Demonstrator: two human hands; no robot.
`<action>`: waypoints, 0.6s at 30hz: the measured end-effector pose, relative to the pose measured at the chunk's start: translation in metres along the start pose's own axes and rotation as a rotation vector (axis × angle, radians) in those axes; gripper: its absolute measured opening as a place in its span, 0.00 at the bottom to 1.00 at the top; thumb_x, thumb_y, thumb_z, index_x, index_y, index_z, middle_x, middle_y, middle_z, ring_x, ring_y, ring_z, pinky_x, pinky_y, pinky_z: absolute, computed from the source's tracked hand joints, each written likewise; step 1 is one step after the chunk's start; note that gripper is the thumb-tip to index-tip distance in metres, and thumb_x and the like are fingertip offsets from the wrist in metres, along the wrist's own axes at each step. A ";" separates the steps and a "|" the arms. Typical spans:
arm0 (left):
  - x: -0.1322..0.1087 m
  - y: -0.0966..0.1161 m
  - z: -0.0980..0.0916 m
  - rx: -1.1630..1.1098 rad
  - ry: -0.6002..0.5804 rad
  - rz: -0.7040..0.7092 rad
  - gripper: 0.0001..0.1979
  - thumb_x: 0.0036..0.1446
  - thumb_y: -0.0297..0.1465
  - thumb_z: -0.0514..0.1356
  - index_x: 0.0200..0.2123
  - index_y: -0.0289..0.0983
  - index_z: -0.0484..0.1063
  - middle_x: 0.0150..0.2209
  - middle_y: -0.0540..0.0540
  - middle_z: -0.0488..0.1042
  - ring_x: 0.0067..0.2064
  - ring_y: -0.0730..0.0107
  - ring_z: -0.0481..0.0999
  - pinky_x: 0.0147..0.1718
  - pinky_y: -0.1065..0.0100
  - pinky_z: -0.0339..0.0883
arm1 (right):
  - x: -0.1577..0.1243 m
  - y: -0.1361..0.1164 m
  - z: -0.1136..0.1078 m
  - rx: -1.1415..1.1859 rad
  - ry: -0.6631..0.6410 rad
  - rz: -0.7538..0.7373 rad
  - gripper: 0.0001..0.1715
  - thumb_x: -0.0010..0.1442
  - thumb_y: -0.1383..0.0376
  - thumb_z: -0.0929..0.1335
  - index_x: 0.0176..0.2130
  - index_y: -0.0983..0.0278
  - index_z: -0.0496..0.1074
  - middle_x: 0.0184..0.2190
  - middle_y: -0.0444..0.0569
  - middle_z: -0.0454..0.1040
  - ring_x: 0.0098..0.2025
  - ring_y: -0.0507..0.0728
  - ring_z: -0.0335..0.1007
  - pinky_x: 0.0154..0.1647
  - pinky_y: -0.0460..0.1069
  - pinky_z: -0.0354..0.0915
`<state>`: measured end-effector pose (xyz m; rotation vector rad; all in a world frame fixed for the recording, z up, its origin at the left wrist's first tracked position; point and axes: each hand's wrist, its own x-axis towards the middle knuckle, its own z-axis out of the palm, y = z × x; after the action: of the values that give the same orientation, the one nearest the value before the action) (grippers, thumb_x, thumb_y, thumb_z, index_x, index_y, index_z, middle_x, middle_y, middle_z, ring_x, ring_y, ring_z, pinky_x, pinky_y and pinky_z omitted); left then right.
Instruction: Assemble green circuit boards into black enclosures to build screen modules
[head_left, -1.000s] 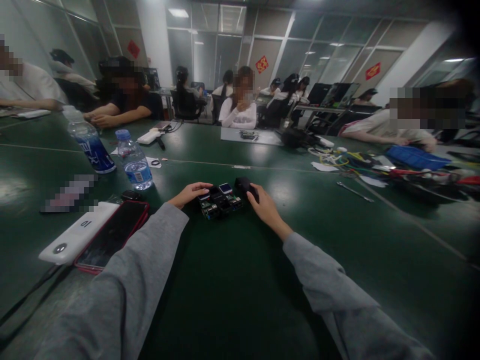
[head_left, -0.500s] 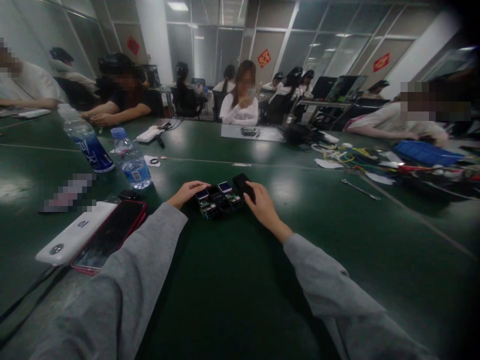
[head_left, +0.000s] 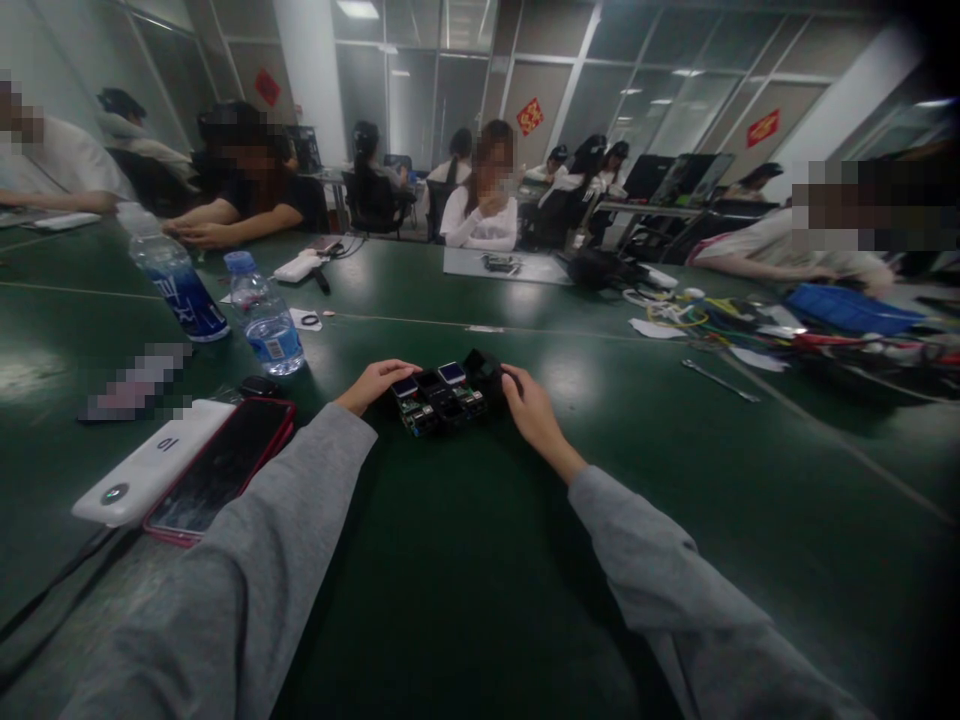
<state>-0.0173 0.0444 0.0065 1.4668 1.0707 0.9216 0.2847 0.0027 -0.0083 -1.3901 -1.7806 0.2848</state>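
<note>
Item under the hands: a circuit board stack [head_left: 441,400], green boards with dark connectors and two small lit displays on top. It sits flat on the green table [head_left: 465,600], near the middle of the view and directly in front of the person.

A black module [head_left: 482,366] stands at the stack's far right corner, tilted, touching the stack or just beside it; contact cannot be confirmed.

Right hand [head_left: 534,412]: fingers bent and closed round the black module from the right, fingertips on its far side. The thumb is not visible.

Left hand [head_left: 375,385]: fingers pressed together and lightly bent, with their tips laid on the stack's far left corner. The thumb is hidden under the hand, so whether this hand grips the stack cannot be told.

Both forearms are in grey sleeves [head_left: 300,520] and rest on the table.

Left of the stack:
- A small black object [head_left: 259,386], not identifiable.
- A phone [head_left: 217,472] in a red case, face up, touching a white power bank [head_left: 146,478] on its left side.
- A small bottle [head_left: 264,322] and a large bottle [head_left: 174,275], both upright and close together, beyond the phone.

Right of the stack, well apart:
- A metal tool [head_left: 716,380] lying flat.
- Farther out, loose cables [head_left: 675,315] and a blue tray [head_left: 847,308].

Far edge: a grey mat [head_left: 499,265] in front of a seated person [head_left: 480,215] in white. Other people sit along the table's left and right sides.
</note>
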 end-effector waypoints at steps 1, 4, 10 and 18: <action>0.000 0.000 0.000 0.001 0.003 0.003 0.17 0.54 0.42 0.63 0.42 0.38 0.78 0.43 0.44 0.79 0.45 0.63 0.76 0.48 0.60 0.67 | 0.001 0.002 0.000 -0.017 0.026 0.007 0.31 0.67 0.49 0.56 0.55 0.66 0.69 0.51 0.56 0.72 0.51 0.62 0.67 0.55 0.60 0.62; 0.001 -0.002 -0.001 0.013 0.006 0.005 0.17 0.54 0.43 0.62 0.42 0.38 0.78 0.42 0.44 0.80 0.43 0.63 0.77 0.46 0.60 0.67 | 0.004 0.009 0.002 -0.073 0.082 0.021 0.32 0.68 0.49 0.53 0.50 0.67 0.72 0.47 0.57 0.74 0.49 0.63 0.68 0.53 0.60 0.62; 0.000 -0.001 0.000 0.009 0.023 0.010 0.17 0.55 0.43 0.61 0.41 0.37 0.78 0.40 0.44 0.80 0.42 0.63 0.76 0.45 0.60 0.67 | 0.007 0.020 0.002 -0.066 0.142 0.101 0.34 0.68 0.48 0.51 0.43 0.66 0.74 0.41 0.56 0.76 0.45 0.62 0.69 0.51 0.61 0.63; -0.001 -0.001 -0.002 0.010 0.003 0.014 0.18 0.54 0.44 0.61 0.41 0.38 0.78 0.42 0.43 0.79 0.44 0.61 0.76 0.47 0.59 0.66 | -0.003 0.000 0.004 -0.146 -0.053 -0.017 0.36 0.65 0.46 0.59 0.62 0.66 0.59 0.56 0.59 0.66 0.57 0.65 0.63 0.57 0.62 0.62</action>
<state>-0.0192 0.0444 0.0062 1.4828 1.0697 0.9295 0.2822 0.0018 -0.0124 -1.4807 -1.8870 0.1873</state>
